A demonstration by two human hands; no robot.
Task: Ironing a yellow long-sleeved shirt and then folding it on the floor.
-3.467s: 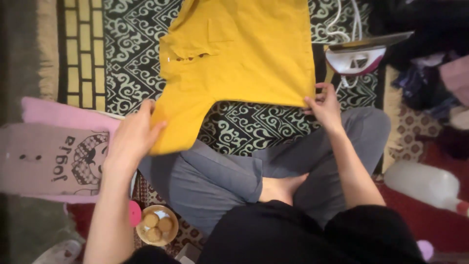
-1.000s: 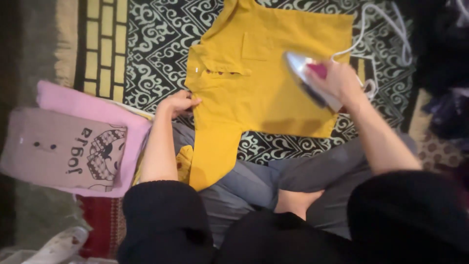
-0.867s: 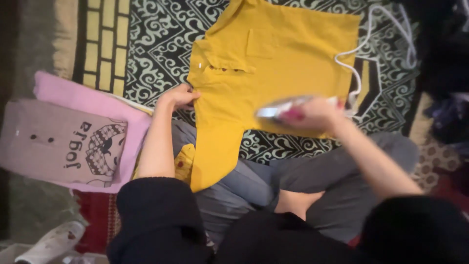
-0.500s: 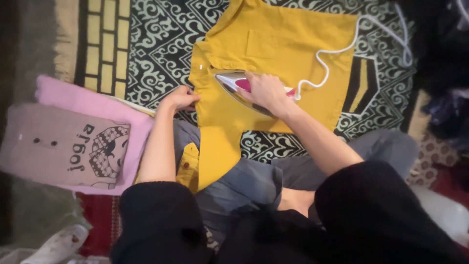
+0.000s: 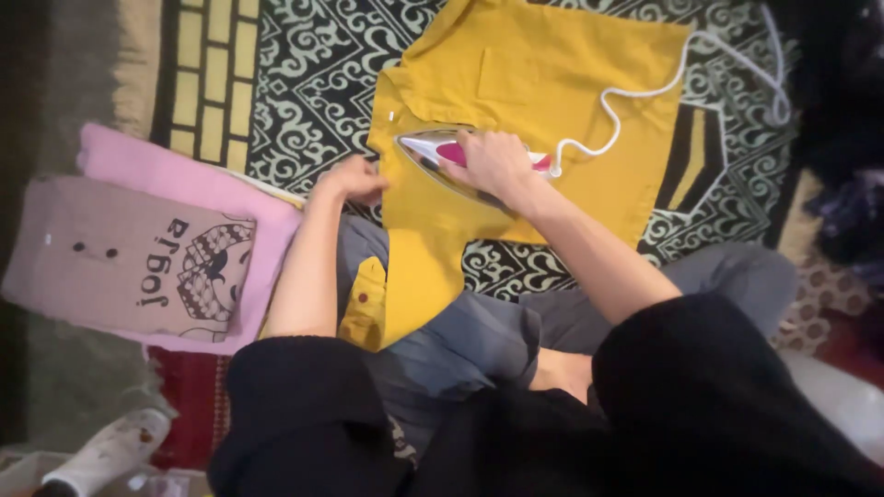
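At the bottom of the frame sit the person's black sleeves and, just above them, crossed legs in grey trousers point(image 5: 479, 331); a bare foot point(image 5: 557, 368) shows between the knees. At lower left a white bottle point(image 5: 106, 451) lies on a red rug point(image 5: 184, 414).

Left of centre, a folded pink garment point(image 5: 175, 179) lies on the floor with a brownish printed bag point(image 5: 129, 258) on top of it; both sit well apart from the iron.

The left hand point(image 5: 354, 179) rests at the left edge of the shirt point(image 5: 552, 83), fingers curled down onto the cloth, pinning it; whether it pinches the fabric I cannot tell. A sleeve of the yellow shirt hangs down over the left knee, and a smaller yellow piece point(image 5: 366, 304) with dark buttons lies beside it on the trousers.

The right hand point(image 5: 497, 166) is closed around the pink handle of the iron point(image 5: 437, 156); the iron lies flat on the shirt just below the collar, its point toward the left of the frame, near the left hand but not touching it.

A white cord point(image 5: 645, 92) runs from the iron's heel across the shirt toward the upper right; the shirt lies spread on a black-and-cream patterned mat point(image 5: 295, 83) in the upper half; dark clothes point(image 5: 838, 138) are heaped at the right edge.
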